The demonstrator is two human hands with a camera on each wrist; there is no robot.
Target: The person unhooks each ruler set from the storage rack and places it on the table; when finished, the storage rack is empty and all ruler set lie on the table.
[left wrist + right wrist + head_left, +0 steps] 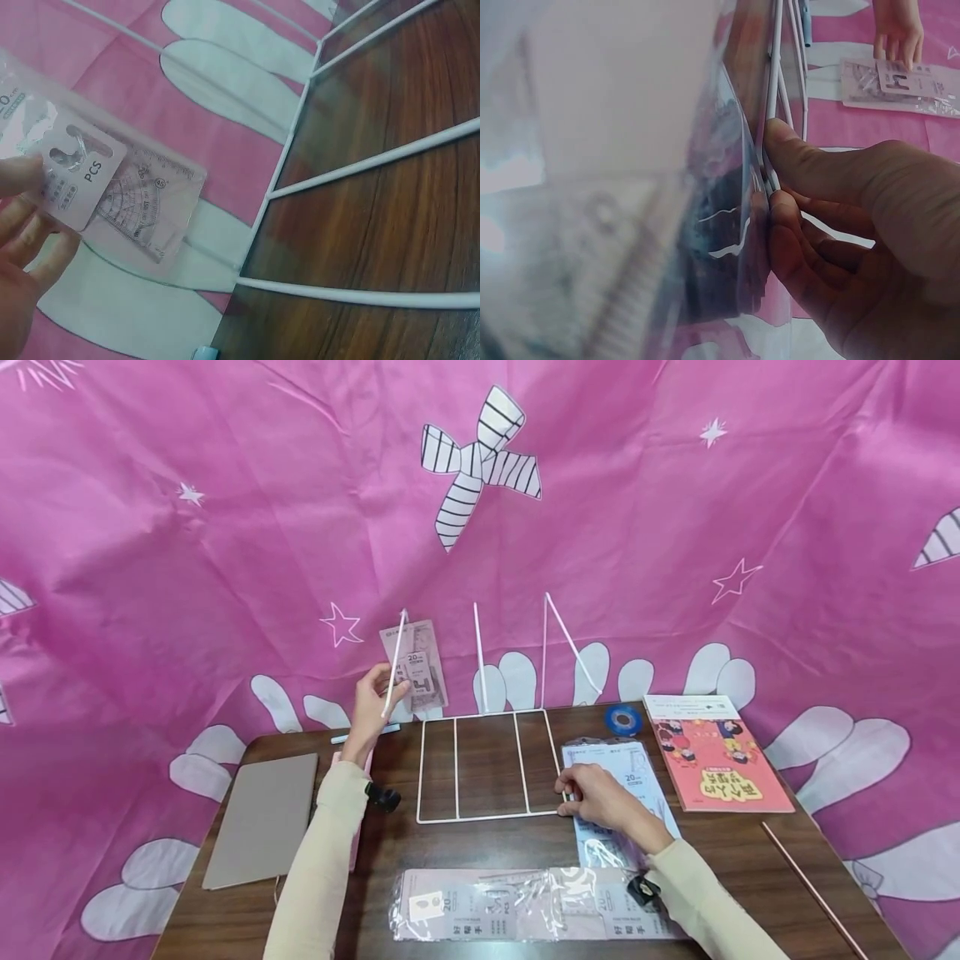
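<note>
A white wire rack (456,768) lies on the dark wooden table, its slanted side wires rising at the back. My left hand (369,700) pinches a clear pack of rulers (429,639) at the rack's left rear, near the left slanted wire. In the left wrist view, a see-through protractor or set square (139,206) shows inside the pack, beside its printed card (86,176). At the rack's front right corner, my right hand (600,797) pinches the wire between thumb and fingers. Beneath that hand lies a light blue pack of rulers (630,768).
Two pinkish ruler packs (525,927) lie along the front. A flat grey tablet-like object (262,822) is at the left, near a light blue stick (340,739). Rightward are a blue tape roll (622,720), a red book (723,768) and a copper-coloured rod (813,889).
</note>
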